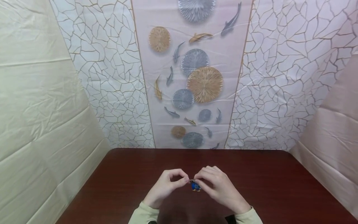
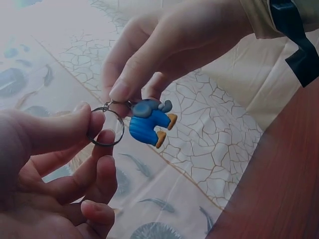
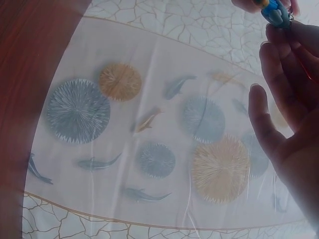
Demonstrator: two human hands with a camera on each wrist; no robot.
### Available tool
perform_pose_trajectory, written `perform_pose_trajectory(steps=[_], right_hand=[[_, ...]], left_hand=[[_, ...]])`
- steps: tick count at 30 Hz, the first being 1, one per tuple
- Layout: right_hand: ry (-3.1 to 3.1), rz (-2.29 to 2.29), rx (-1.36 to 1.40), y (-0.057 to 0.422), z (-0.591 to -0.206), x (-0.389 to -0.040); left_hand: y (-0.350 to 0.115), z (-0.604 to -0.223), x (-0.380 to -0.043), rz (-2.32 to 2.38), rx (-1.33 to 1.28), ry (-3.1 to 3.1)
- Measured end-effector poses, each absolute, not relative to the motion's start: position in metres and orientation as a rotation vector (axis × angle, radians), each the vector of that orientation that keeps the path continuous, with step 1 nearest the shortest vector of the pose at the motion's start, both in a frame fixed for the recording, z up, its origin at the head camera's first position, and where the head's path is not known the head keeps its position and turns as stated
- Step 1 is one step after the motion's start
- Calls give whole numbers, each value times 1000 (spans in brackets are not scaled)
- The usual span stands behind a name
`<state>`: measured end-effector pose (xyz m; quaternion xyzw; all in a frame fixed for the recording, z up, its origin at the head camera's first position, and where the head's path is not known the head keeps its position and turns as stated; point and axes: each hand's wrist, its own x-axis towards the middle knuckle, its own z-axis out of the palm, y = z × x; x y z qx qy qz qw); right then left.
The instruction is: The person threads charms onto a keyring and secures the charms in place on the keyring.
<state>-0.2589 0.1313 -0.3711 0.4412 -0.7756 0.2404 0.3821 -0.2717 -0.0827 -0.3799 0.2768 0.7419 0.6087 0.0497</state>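
A keychain with a small elephant figure (image 2: 144, 129) is held up in front of the body, over the table. The figure has a grey head, blue trousers and orange-brown feet. My left hand (image 1: 165, 186) pinches the metal split ring (image 2: 122, 130) between thumb and forefinger, its other fingers loosely bent. Beside the figure's head, my right hand (image 1: 222, 187) pinches the short chain (image 2: 106, 105) with thumb and fingertips. In the right wrist view only part of the figure (image 3: 275, 14) shows at the top edge.
Below both hands lies a dark red-brown table (image 1: 134, 165). Behind it hangs a patterned cloth (image 1: 173, 74) with fish and round motifs. Plain cream cloth (image 1: 33, 109) closes the left side, and a similar cloth (image 1: 330, 133) the right.
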Motion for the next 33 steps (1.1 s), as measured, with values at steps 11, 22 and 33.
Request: perform_pose_trajectory(steps=[11, 22, 33], right_hand=[[-2024, 629, 1096, 129, -367, -257], [-1989, 630, 1121, 130, -368, -256], [-1999, 649, 1129, 130, -368, -256]], left_hand=[[-83, -379, -272, 1854, 840, 2247], [-82, -380, -273, 1814, 825, 2274], [-81, -381, -273, 1856, 968, 2197]])
